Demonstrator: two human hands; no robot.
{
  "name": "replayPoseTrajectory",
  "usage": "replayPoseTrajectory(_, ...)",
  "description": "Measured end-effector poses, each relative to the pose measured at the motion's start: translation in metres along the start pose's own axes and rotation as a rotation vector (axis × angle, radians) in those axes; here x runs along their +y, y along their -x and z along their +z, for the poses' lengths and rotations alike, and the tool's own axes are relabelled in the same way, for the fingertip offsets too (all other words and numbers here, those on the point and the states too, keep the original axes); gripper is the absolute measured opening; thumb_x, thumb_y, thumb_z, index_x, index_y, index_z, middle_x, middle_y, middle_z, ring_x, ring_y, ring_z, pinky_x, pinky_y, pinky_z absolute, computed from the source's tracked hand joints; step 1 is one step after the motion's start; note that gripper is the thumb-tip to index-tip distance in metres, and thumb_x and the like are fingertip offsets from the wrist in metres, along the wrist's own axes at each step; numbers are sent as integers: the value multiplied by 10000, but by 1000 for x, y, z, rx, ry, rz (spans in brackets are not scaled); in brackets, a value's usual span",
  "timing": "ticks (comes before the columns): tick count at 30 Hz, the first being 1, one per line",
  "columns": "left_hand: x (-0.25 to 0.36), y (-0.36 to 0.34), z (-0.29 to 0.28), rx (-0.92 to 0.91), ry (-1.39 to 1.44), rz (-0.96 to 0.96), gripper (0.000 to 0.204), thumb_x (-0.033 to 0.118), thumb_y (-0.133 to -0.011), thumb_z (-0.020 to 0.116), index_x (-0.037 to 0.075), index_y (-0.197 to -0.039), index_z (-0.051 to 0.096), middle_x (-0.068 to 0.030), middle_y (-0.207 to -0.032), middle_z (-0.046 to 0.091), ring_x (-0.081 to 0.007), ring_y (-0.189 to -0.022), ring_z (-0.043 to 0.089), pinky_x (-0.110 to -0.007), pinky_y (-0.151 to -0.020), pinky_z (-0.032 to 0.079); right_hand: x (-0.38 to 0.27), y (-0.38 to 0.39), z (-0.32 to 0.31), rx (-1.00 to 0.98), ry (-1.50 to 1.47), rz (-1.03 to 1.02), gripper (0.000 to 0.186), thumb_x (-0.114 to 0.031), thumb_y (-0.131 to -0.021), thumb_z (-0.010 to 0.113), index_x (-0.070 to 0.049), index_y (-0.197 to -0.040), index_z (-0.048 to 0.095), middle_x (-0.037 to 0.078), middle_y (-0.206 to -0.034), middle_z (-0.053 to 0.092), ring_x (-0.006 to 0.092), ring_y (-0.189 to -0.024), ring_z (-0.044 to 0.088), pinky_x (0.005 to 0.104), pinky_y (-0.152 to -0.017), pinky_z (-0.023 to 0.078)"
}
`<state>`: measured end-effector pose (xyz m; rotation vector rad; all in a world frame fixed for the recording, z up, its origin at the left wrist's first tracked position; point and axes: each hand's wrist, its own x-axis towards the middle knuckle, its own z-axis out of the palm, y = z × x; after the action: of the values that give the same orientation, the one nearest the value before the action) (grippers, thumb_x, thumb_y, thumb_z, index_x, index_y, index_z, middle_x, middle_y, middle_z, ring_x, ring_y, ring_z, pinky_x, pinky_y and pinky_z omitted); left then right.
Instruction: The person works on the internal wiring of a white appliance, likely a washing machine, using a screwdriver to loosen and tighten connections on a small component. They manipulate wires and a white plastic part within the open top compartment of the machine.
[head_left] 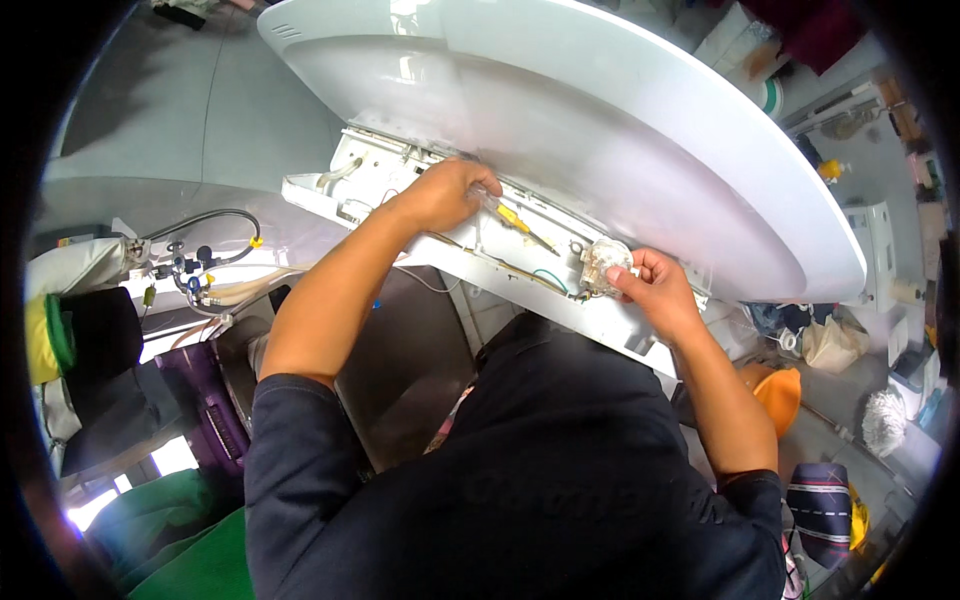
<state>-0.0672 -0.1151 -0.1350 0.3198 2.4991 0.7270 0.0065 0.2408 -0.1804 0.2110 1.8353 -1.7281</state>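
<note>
A long white panel tray with parts and wires inside lies across in front of me, along the foot of a large curved white appliance cover. My left hand is closed round the handle end of a screwdriver with yellow on it. Its dark shaft slants down to the right over the tray, and the tip points toward a grimy whitish rounded mechanical part. That part is pinched at its right side between thumb and fingers of my right hand. A green wire runs close to its left side.
Black hoses and valve fittings stand at the left, near a dark purple case. Green cloth is at the lower left. On the right are an orange object, a white fluffy duster and a dark striped roll.
</note>
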Motion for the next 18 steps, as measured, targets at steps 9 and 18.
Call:
replayPoseTrajectory(9, -26, -1, 3, 11, 281, -11, 263, 26, -916, 698, 74, -1172, 732, -123, -1185, 732, -243, -1162, 676, -359, -1045, 506, -4, 5, -2, 35, 61, 48, 258, -258, -953, 811, -43, -1033, 692, 2, -847, 711, 71, -737, 627, 250, -687, 510)
replayPoseTrajectory(18, 7, -3, 41, 181, -137, 39, 270, 181, -912, 727, 126, -1176, 746, -134, -1171, 749, -307, -1207, 634, -462, -1086, 426, 18, -6, -17, 0, 16, -1, 200, -247, -982, 745, -55, -1000, 690, 11, -872, 705, 95, -738, 646, 277, -686, 575)
